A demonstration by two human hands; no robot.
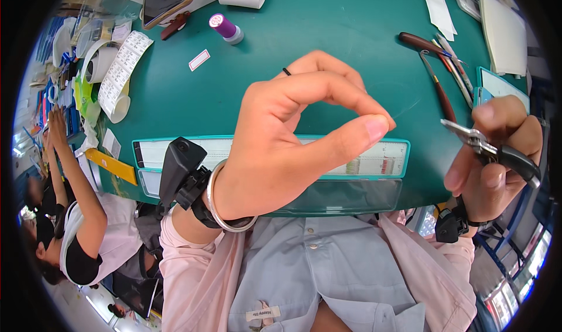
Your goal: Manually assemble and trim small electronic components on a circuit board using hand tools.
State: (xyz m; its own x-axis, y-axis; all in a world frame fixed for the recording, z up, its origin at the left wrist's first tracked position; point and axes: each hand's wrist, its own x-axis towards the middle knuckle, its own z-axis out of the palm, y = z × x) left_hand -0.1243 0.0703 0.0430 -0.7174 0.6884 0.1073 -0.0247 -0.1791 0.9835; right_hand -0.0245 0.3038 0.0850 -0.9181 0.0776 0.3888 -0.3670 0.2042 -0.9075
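Observation:
My left hand [298, 133] is raised above the table, thumb and index fingertip pinched together. A very fine pale strand [408, 109] runs from the pinch toward the upper right, faint against the green top. At the right, my right hand [497, 150] is closed around small metal pliers with black handles [518, 163], their tip pointing left toward the pinch. Below my left hand lies a long flat teal-edged case [400, 149] with a white lined inside. Small red and green rows of fine pieces show at its right end; my hand and wrist cover its middle.
Hooked tools with wooden handles [443, 98] and pens lie at the right. A purple stamp [225, 28], a phone [165, 1] and a label strip [124, 69] are farther back. A yellow cutter-like piece [111, 166] sits left. Another person [88, 226] works at left.

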